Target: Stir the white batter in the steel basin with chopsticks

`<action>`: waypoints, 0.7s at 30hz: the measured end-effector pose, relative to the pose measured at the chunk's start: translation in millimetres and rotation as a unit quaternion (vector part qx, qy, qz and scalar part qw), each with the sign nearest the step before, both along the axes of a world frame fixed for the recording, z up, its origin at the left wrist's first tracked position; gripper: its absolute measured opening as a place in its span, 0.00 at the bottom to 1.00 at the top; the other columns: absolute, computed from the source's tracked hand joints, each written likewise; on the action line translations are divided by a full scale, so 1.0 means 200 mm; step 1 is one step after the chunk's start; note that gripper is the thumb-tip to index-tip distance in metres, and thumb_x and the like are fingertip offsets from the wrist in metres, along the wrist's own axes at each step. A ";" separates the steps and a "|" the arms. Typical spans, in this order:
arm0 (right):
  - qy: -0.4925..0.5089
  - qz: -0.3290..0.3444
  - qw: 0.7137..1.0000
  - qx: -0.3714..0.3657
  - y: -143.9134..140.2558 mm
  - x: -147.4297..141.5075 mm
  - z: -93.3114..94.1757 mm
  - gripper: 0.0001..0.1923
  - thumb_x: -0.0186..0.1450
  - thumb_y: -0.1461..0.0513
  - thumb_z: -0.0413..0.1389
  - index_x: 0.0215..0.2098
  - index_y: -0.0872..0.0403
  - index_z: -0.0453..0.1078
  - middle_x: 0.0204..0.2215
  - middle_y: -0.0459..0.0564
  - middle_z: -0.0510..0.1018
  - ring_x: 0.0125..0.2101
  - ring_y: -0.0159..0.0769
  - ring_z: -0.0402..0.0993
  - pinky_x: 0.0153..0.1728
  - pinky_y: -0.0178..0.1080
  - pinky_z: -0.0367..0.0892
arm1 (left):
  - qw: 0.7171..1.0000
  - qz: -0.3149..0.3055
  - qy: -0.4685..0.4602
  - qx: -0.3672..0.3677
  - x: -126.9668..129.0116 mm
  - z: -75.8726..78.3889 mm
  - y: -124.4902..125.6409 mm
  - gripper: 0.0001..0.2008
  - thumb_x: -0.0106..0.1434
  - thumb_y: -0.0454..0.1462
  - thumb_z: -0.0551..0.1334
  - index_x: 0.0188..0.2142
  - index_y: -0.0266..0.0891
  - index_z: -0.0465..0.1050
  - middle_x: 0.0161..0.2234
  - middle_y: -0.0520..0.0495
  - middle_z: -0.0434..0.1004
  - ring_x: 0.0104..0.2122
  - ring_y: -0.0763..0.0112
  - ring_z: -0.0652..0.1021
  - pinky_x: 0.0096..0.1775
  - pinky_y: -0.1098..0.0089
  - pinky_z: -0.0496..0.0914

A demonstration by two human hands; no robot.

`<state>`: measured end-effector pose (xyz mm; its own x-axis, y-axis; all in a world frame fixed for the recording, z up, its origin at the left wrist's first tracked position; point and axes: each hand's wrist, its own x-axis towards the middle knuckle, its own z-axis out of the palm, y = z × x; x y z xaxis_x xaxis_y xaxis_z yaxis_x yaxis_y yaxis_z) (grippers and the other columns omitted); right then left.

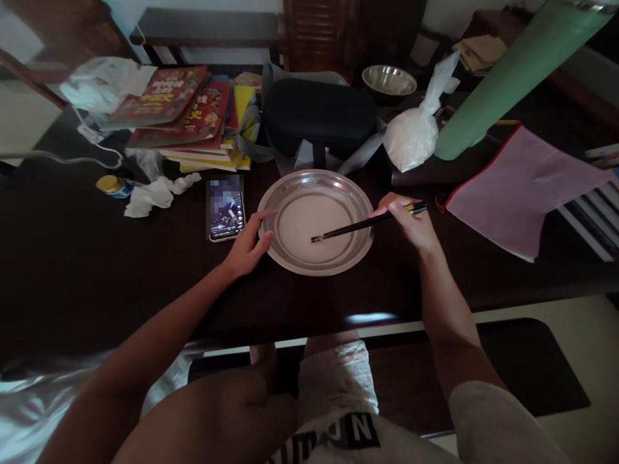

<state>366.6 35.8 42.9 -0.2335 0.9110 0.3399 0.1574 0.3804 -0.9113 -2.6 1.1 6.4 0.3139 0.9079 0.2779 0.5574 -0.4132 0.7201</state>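
Steadily, our left hand (pixel 245 248), loosely spread, braces the bowl (pixel 316 268) at twelve o'clock by its nine-o'clock rim. With the right hand (pixel 412 220) closed round chopsticks (pixel 355 225), we should stir low and slowly.

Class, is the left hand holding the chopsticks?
No: the right hand holds the chopsticks, while the left hand touches the metal basin.
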 end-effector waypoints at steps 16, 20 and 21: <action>0.012 -0.023 1.000 0.004 0.00 0.00 0.00 0.14 0.68 0.50 0.57 0.34 0.46 0.82 0.30 0.45 0.83 0.35 0.36 0.81 0.43 0.42 0.74 | 1.000 0.003 0.010 0.010 0.00 -0.01 0.00 0.32 0.72 0.58 0.47 0.61 0.39 0.63 0.54 0.39 0.73 0.52 0.54 0.75 0.55 0.55 0.70; 0.002 -0.005 1.000 0.000 0.00 0.00 0.00 0.16 0.68 0.49 0.57 0.32 0.46 0.82 0.29 0.45 0.83 0.33 0.35 0.80 0.40 0.41 0.74 | 1.000 0.000 0.006 0.010 0.00 -0.01 0.00 0.31 0.72 0.57 0.48 0.61 0.39 0.63 0.54 0.39 0.73 0.51 0.55 0.75 0.55 0.55 0.71; -0.014 0.008 1.000 0.002 0.00 0.00 0.00 0.16 0.68 0.48 0.57 0.33 0.46 0.82 0.30 0.46 0.84 0.35 0.36 0.81 0.42 0.41 0.74 | 1.000 -0.001 0.004 0.012 0.00 -0.01 0.00 0.30 0.72 0.57 0.48 0.61 0.40 0.63 0.54 0.39 0.73 0.51 0.56 0.75 0.54 0.56 0.71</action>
<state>366.5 36.3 42.5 -0.2580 0.9058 0.3360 0.1759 0.3860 -0.9056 -3.1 1.8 5.2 0.3171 0.9007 0.2970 0.5622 -0.4307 0.7060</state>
